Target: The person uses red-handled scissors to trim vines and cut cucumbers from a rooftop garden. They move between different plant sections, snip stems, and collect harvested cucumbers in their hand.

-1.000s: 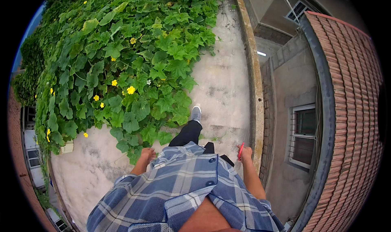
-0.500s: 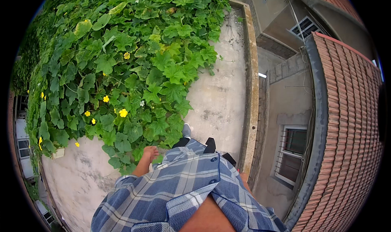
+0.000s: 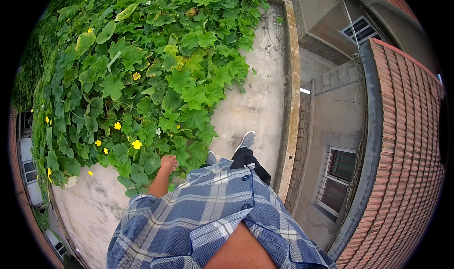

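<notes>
My left hand is held out beside the dense leafy vine, close to its lower leaves. The fingers are loosely bent and a little apart, with no object visible in them. My right hand does not show; the plaid shirt fills the lower middle. Two grey shoes show beyond the shirt: one is forward on the pale concrete surface, the other is partly covered by leaves and cloth. Yellow flowers dot the vine.
A low concrete parapet runs along the right side of the strip I am on. Past it lie a drop, a house wall with a barred window, and a red tiled roof. Vine leaves overhang the strip's left side.
My right-side shoe has come into view, forward on the concrete. The left hand has shifted slightly up and left in the picture. My right forearm has gone out of sight.
</notes>
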Available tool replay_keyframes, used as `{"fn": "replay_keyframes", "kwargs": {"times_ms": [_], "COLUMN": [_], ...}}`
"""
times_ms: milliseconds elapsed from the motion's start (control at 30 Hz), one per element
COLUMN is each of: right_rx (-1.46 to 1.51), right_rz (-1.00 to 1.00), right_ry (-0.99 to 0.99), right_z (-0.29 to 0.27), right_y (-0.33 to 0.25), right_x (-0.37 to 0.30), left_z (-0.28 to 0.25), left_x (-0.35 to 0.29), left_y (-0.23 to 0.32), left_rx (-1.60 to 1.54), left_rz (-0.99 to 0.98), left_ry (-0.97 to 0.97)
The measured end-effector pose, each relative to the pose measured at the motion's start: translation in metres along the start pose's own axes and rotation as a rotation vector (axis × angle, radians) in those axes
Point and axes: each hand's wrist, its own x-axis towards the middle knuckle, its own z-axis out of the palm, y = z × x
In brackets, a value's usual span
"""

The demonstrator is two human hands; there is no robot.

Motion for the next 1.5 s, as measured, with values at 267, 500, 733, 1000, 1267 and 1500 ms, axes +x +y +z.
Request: {"fn": "replay_keyframes", "kwargs": {"times_ms": [267, 500, 733, 1000, 1267, 1500], "right_rx": [-0.044, -0.089, -0.025, -0.247, -0.494, -0.535], "right_rz": [-0.036, -0.092, -0.366, -0.245, -0.110, -0.179], "right_ry": [-0.054, -0.012, 0.035, -0.112, -0.027, -0.008], "right_z": [-0.086, -0.195, -0.223, -0.221, -0.253, -0.274], "right_y": [-0.115, -0.296, -0.467, -0.567, -0.598, -0.663], "right_x": [0.153, 0.312, 0.397, 0.342, 0.375, 0.435], "left_z": [0.102, 0.208, 0.279, 0.279, 0.277, 0.292], "left_x": [-0.038, -0.045, -0.050, 0.026, 0.052, 0.069], "left_y": [0.042, 0.134, 0.231, 0.262, 0.408, 0.543], "left_rx": [-0.044, -0.130, -0.246, -0.417, -0.421, -0.450], "left_rz": [-0.066, -0.002, 0.026, -0.287, -0.138, -0.042], "left_ry": [-0.046, -0.062, -0.064, 0.000, 0.010, 0.086]}}
